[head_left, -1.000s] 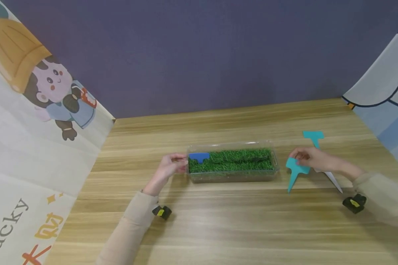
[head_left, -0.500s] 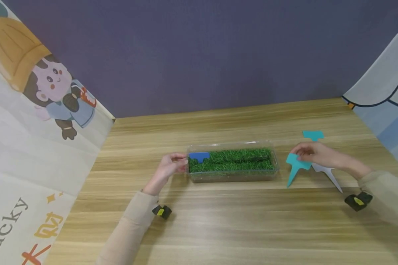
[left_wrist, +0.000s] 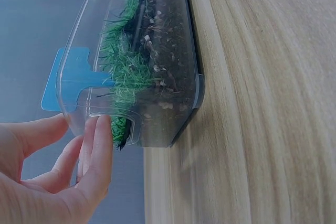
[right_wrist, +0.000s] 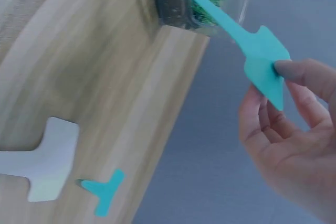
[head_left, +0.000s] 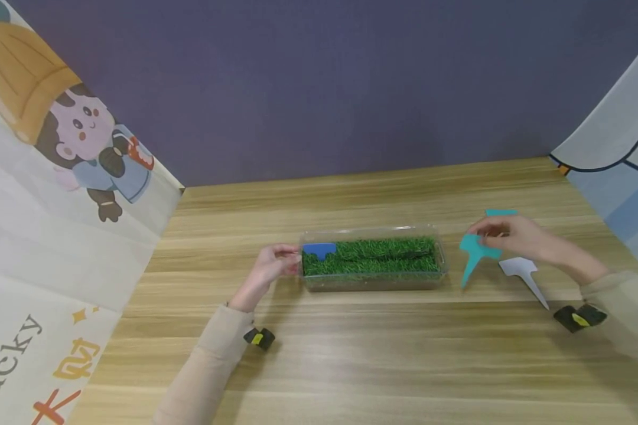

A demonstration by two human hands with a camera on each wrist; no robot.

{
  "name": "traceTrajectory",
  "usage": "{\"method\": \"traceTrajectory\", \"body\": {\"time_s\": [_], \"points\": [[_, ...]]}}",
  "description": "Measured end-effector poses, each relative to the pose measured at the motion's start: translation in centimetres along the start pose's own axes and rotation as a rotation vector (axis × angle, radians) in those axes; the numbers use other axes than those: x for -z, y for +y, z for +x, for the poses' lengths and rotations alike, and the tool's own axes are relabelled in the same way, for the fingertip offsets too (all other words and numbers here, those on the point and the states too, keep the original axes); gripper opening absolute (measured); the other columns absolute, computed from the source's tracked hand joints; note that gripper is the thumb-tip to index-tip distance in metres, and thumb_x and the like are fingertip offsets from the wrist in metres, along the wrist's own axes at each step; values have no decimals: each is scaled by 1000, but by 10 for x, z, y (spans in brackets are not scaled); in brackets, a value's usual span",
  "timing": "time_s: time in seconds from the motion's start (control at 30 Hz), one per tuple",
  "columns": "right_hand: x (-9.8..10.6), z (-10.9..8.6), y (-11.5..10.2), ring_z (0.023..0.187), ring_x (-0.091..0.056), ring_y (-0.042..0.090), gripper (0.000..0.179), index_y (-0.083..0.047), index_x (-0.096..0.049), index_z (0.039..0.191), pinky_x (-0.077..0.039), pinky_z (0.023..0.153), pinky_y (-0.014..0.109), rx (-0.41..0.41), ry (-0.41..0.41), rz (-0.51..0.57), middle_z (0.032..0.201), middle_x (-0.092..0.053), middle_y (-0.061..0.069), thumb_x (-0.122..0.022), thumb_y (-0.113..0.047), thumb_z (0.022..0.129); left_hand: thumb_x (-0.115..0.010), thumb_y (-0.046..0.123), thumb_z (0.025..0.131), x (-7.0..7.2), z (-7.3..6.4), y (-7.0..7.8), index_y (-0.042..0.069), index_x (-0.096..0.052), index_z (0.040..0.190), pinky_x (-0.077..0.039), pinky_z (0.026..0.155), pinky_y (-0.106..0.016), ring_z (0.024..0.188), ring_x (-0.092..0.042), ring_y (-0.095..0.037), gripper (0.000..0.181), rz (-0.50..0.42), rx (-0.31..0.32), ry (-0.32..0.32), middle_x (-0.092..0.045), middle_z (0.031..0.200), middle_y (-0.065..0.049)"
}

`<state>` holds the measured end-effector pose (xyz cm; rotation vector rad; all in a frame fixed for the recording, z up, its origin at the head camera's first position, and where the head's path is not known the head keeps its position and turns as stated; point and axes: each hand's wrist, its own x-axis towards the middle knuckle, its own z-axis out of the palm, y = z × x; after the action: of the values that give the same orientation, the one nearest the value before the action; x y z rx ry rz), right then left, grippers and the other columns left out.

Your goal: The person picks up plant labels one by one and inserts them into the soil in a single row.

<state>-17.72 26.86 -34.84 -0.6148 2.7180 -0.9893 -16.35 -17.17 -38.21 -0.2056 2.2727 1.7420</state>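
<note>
My left hand (head_left: 271, 268) touches the left end of a clear plastic box (head_left: 372, 283) with its fingers nearly straight. Inside lies green artificial grass (head_left: 388, 249), over dark soil-like filling (left_wrist: 163, 61) seen through the wall. A blue T-shaped plant label (head_left: 319, 250) stands in the grass near that end. Right of the box, my right hand (head_left: 521, 239) pinches a turquoise plant label (right_wrist: 266, 61) by its broad head, between thumb and fingers. Its pointed stem slants down, above the table. Beneath the hand lie a white plant label (head_left: 520, 268) and another turquoise label (right_wrist: 105, 192), partly hidden in the head view.
The wooden table (head_left: 351, 360) carries the box near its middle. A dark blue-grey wall (head_left: 351, 88) rises behind it. Printed panels stand at the left (head_left: 85, 248) and right (head_left: 617, 159). A black wrist camera (head_left: 579, 317) hangs under my right sleeve.
My right hand has lifted the turquoise label slightly and moved a little away from my body, uncovering more of the white label. My left hand stays at the box end.
</note>
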Motion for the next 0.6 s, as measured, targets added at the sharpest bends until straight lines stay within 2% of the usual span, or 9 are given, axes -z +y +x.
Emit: {"method": "traceTrajectory", "body": {"time_s": [0.2,0.33,0.43,0.6], "points": [[6,0,-8,76,-49,-4,23,-3,-60,108,-44,56,22,12,53,-9,97,-59,1,-54,-8,86,-56,0,82,0,0,-1,-7,-52,112,-51,80,-43,67,-58,-14,31,-3,1,2,-57,92,-12],[9,1,-15,72,-49,0,23,-2,-59,107,-40,50,22,34,76,-20,96,-60,8,-54,-5,86,-56,-1,82,0,0,0,-7,-53,112,-51,80,-43,67,-58,-14,31,-9,5,3,-57,91,-12],[11,1,-19,61,-48,5,22,-2,-59,107,-38,44,23,36,87,-29,93,-60,11,-54,-5,86,-56,-1,82,0,0,0,-7,-53,112,-51,79,-42,67,-58,-14,31,-10,6,1,-58,91,-12],[15,2,-28,57,-47,6,21,-2,-60,105,-41,43,24,74,119,-42,88,-59,8,-55,-4,85,-56,-1,82,0,-1,0,-7,-52,113,-51,80,-43,67,-58,-14,31,-11,11,-2,-57,90,-12]]}}
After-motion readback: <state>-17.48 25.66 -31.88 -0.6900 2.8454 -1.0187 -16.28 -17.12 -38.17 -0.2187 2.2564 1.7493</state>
